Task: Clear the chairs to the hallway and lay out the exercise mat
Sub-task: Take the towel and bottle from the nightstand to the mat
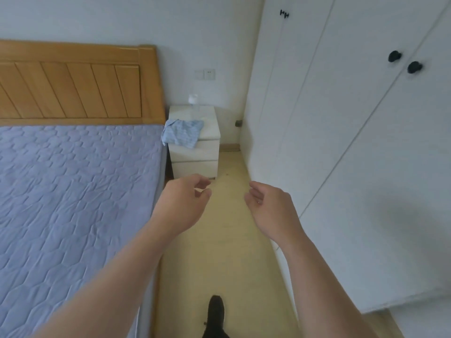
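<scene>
Head camera view. Listener: where are the hands?

Describer: Both bare arms reach forward over a narrow strip of pale floor (227,252). The left hand (185,203) hangs in the air near the corner of the bed (73,191). Its fingers are loosely curled toward the thumb, with a gap between them, and it holds nothing. The right hand (271,206) hangs level with it and apart from it, close to the wardrobe (341,142). Its fingers are also loosely curled and it holds nothing. Neither hand touches anything.

Listener: And the chairs and the exercise mat?

Describer: I cannot tell where either is from this view.

Listener: What surrounds the person?

Describer: On the left, the bed has a quilted blue-grey cover and a wooden headboard (73,89) against the far wall. Just beside the headboard stands a white nightstand (195,152) with drawers. A crumpled light-blue cloth (183,132) lies on its near left corner and hangs over the front edge. Something small and pale (193,100) sits at the back of the nightstand, too blurred to name. Above it, a socket plate (209,74) is on the wall. The white wardrobe fills the right side, and its doors have dark round knobs (394,56). At the bottom edge, one dark shoe (216,311) is on the floor between the two arms.
</scene>
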### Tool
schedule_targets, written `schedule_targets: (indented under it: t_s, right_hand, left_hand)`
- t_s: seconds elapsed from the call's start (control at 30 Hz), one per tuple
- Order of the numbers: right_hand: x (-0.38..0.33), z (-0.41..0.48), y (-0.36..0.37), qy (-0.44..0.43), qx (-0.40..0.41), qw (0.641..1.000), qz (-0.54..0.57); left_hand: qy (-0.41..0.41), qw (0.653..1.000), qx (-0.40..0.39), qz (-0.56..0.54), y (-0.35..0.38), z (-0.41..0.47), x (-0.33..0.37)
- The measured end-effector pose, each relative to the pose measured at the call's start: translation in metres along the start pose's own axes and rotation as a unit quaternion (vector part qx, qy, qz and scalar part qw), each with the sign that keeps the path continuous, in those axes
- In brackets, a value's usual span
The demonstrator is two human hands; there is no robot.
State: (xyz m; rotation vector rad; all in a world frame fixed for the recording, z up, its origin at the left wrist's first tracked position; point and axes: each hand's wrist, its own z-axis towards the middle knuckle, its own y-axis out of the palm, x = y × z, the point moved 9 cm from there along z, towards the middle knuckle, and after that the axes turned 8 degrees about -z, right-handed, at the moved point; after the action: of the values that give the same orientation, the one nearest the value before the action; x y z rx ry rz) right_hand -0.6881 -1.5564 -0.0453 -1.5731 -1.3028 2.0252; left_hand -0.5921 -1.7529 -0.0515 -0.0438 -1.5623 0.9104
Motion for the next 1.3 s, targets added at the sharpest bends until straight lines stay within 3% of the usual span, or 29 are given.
schedule_targets:
  t_s: [0.1, 0.47, 0.6, 0.9, 1.3]
  right_hand:
    - [-0.014, 0.104, 0.010, -0.006, -0.019, 1.000, 0.003]
    - [-0.085, 0.363, 0.064, -0.058, -0.080, 0.995, -0.022]
    - [-0.099, 0.472, 0.100, -0.061, -0.082, 0.994, -0.035]
    - [-0.138, 0.680, 0.158, -0.037, -0.104, 0.992, -0.057]
    - [-0.106, 0.907, 0.250, -0.009, -0.167, 0.983, -0.077]
  left_hand:
    - [-0.034, 0.999, 0.009, 0.013, -0.013, 0.094, -0.014]
    - [-0.110, 0.992, 0.057, -0.004, -0.070, 0.315, -0.079]
    - [-0.096, 0.993, 0.074, -0.011, -0.085, 0.418, -0.116]
    - [-0.123, 0.991, 0.045, 0.010, -0.116, 0.642, -0.180]
    - [-0.221, 0.974, -0.020, 0.040, -0.072, 0.832, -0.288]
